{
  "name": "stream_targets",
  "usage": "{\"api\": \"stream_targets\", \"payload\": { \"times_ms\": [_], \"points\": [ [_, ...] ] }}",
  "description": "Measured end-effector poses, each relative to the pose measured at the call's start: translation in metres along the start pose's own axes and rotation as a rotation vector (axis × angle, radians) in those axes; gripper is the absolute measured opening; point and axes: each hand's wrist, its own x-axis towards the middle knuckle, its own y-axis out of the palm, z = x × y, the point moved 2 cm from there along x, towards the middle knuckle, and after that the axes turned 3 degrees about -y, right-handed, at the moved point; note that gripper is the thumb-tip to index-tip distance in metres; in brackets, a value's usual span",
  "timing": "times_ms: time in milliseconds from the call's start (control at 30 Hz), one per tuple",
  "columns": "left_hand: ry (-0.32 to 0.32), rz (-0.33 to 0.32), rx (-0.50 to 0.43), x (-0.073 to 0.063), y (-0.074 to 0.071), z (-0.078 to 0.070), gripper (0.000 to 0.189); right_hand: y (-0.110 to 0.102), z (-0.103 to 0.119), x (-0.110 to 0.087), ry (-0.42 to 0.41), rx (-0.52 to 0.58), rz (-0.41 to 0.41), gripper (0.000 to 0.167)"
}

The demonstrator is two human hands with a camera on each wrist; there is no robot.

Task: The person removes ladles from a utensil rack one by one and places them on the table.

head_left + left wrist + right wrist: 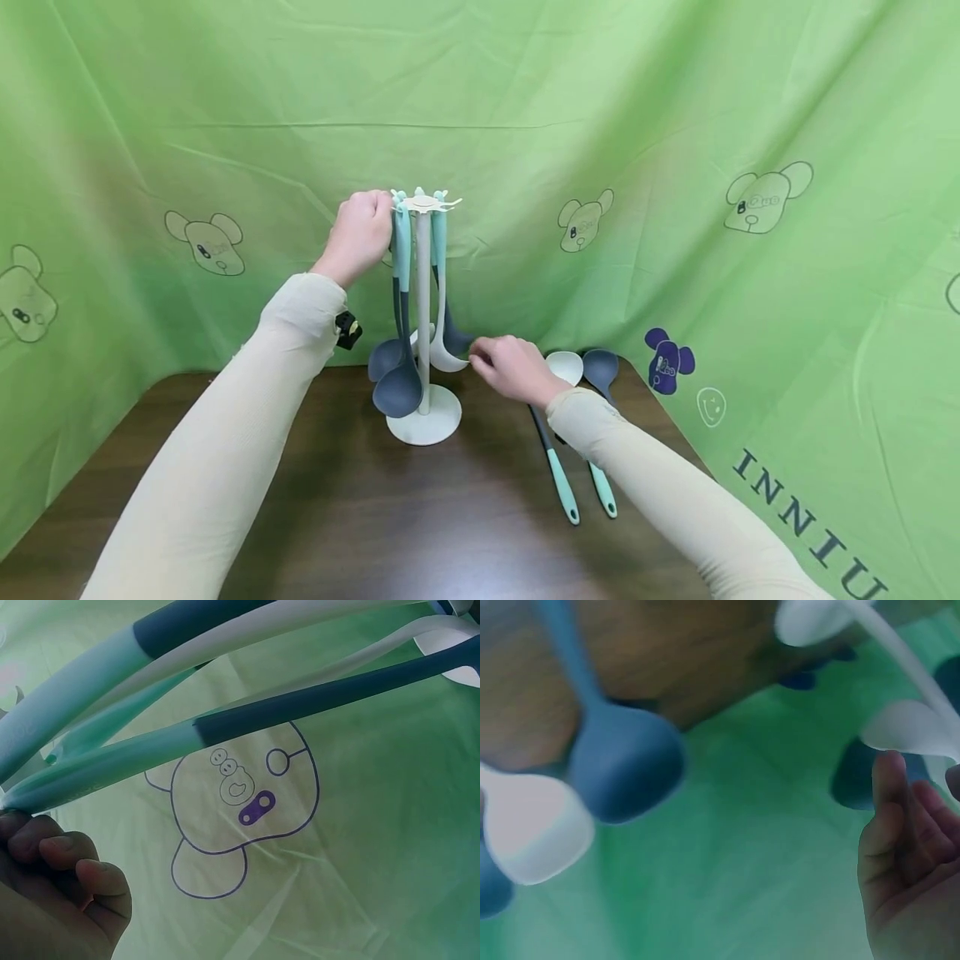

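Observation:
A white utensil rack [423, 427] stands on the table with ladles and other utensils hanging from it by mint-green handles. My left hand [362, 233] is at its top left edge, fingers curled at the hook end of a mint-and-grey handle [112, 769]; exactly what the fingertips grip is hidden. In front hangs a dark grey ladle [397, 390], with another grey utensil [384, 360] behind it. My right hand [516, 368] is beside a hanging white ladle [447, 358]. In the right wrist view its index fingertip is right at that ladle's rim, with the thumb apart.
Right of the rack, a white utensil [565, 367] and a dark grey one [600, 367] lie on the brown table [450, 517], mint handles toward me, partly under my right forearm. A green printed curtain [480, 100] hangs close behind the table and along its sides.

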Motion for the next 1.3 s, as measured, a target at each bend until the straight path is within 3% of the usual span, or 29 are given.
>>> {"api": "stream_targets", "payload": {
  "times_ms": [300,400,600,800,1033,1300],
  "points": [
    [-0.006,-0.033,0.03,-0.003,-0.009,0.012,0.041,-0.003,0.032,0.043,0.092,0.122,0.026,0.022],
    [-0.01,-0.03,0.025,-0.002,-0.008,0.014,0.04,-0.004,0.036,0.052,0.129,0.147,-0.005,0.023],
    [-0.027,-0.029,0.025,0.001,-0.006,0.017,0.039,0.001,0.036,0.066,0.123,0.172,-0.039,0.018],
    [-0.013,-0.037,0.03,0.003,-0.006,0.016,0.039,0.003,0.033,0.074,0.142,0.23,-0.09,0.017],
    [-0.024,-0.03,0.021,0.003,-0.005,0.013,0.039,0.001,0.035,0.076,0.164,0.294,-0.097,0.017],
    [-0.026,-0.016,0.014,0.004,-0.003,0.009,0.039,-0.004,0.034,0.072,0.175,0.295,-0.131,0.021]
  ]
}}
